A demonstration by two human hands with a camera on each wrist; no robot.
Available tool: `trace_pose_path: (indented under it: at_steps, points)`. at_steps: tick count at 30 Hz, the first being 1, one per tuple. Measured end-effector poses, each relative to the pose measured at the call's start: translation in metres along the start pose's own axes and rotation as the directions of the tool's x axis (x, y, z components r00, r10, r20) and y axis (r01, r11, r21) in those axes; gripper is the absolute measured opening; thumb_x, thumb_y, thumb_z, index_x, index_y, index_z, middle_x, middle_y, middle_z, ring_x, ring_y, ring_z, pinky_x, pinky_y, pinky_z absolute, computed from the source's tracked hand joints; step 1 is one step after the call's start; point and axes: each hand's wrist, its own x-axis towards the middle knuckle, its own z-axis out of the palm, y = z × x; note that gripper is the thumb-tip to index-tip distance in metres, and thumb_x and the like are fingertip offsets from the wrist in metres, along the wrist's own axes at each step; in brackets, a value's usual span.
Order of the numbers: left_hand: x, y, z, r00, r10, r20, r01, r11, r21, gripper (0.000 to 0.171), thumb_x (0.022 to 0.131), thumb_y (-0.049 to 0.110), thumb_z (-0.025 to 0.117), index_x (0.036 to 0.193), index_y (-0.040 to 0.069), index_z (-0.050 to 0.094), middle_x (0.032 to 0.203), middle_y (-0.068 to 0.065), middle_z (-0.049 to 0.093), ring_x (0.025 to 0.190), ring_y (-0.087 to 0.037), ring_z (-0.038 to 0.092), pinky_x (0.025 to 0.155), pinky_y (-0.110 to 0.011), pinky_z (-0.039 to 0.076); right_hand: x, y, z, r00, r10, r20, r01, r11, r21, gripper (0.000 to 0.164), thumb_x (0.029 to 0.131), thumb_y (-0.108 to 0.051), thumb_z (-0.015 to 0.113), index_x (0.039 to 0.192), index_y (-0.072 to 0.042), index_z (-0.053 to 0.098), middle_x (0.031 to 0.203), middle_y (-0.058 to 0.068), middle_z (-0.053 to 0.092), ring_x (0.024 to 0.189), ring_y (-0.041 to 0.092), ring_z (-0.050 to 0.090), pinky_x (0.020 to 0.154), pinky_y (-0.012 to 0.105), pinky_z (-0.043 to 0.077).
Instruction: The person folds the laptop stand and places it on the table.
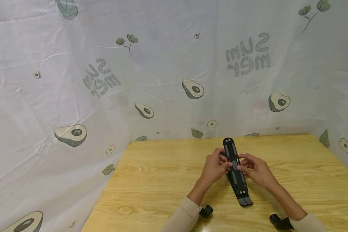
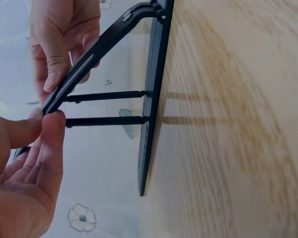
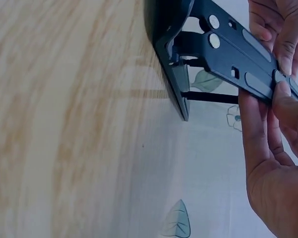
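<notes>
A black folding laptop stand with long grey pads stands on the wooden table, narrow and folded together sideways. Its upper arm slopes above a flat base bar, and two thin struts join them. My left hand pinches the upper arm's left edge, thumb on top near the middle pad. From the opposite side my right hand pinches the same arm, its thumb close to the left one. In the right wrist view, round silver rivets show near the front hinge. Some fingertips are hidden beneath the arm.
The wood-grain table reaches back to a pale curtain printed with avocados and leaves, which also covers the left side. A black wrist camera mount sits by the left sleeve, another mount by the right.
</notes>
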Motion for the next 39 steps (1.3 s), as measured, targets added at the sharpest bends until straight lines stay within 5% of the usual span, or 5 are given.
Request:
trace_pose_path:
  at_steps: [11, 21, 27, 34, 39]
  points:
    - [0.005, 0.003, -0.007, 0.999, 0.016, 0.029, -0.016, 1.000, -0.003, 0.050, 0.101, 0.007, 0.075, 0.147, 0.007, 0.056, 0.101, -0.008, 0.074, 0.071, -0.011, 0.075, 0.059, -0.020, 0.060, -0.001, -0.007, -0.005, 0.999, -0.046, 0.006, 0.047, 0.993, -0.104, 0.045, 0.102, -0.007, 0.073, 0.144, 0.001, 0.060, 0.102, 0.011, 0.069, 0.088, 0.013, 0.077, 0.067, 0.030, 0.066]
    - [0.011, 0.006, -0.015, 0.998, 0.067, -0.014, -0.067, 0.997, -0.043, 0.051, 0.104, 0.007, 0.071, 0.152, 0.009, 0.054, 0.108, -0.012, 0.073, 0.088, -0.040, 0.078, 0.066, -0.033, 0.066, -0.015, -0.014, -0.010, 0.996, -0.069, 0.061, 0.078, 0.984, -0.162, 0.045, 0.100, -0.004, 0.075, 0.140, 0.007, 0.059, 0.096, 0.007, 0.072, 0.077, 0.011, 0.073, 0.061, 0.024, 0.062]
    - [0.005, 0.001, -0.019, 0.998, 0.048, -0.044, -0.050, 0.997, -0.058, 0.048, 0.103, 0.006, 0.072, 0.149, 0.009, 0.058, 0.107, -0.011, 0.073, 0.083, -0.033, 0.079, 0.067, -0.031, 0.066, -0.027, -0.007, -0.006, 0.992, -0.009, 0.128, 0.025, 0.992, -0.123, 0.042, 0.100, -0.005, 0.075, 0.137, 0.007, 0.059, 0.095, 0.006, 0.070, 0.077, 0.006, 0.070, 0.062, 0.025, 0.063]
    - [-0.001, 0.000, -0.024, 0.999, 0.035, -0.041, -0.037, 0.998, -0.045, 0.045, 0.103, 0.010, 0.073, 0.147, 0.011, 0.061, 0.107, -0.009, 0.074, 0.073, -0.001, 0.070, 0.064, -0.019, 0.061, -0.036, -0.002, -0.003, 0.986, -0.002, 0.165, 0.016, 0.997, -0.082, 0.036, 0.099, -0.006, 0.076, 0.130, 0.008, 0.062, 0.095, 0.008, 0.070, 0.076, 0.005, 0.070, 0.062, 0.025, 0.063]
    - [-0.004, 0.001, -0.025, 1.000, 0.010, -0.008, -0.010, 1.000, -0.020, 0.041, 0.103, 0.015, 0.075, 0.141, 0.008, 0.063, 0.104, -0.005, 0.073, 0.074, -0.013, 0.074, 0.063, -0.019, 0.059, -0.032, -0.005, -0.006, 0.988, -0.018, 0.155, 0.033, 0.995, -0.092, 0.038, 0.100, -0.010, 0.076, 0.132, 0.007, 0.062, 0.096, 0.006, 0.072, 0.079, 0.009, 0.073, 0.064, 0.026, 0.063]
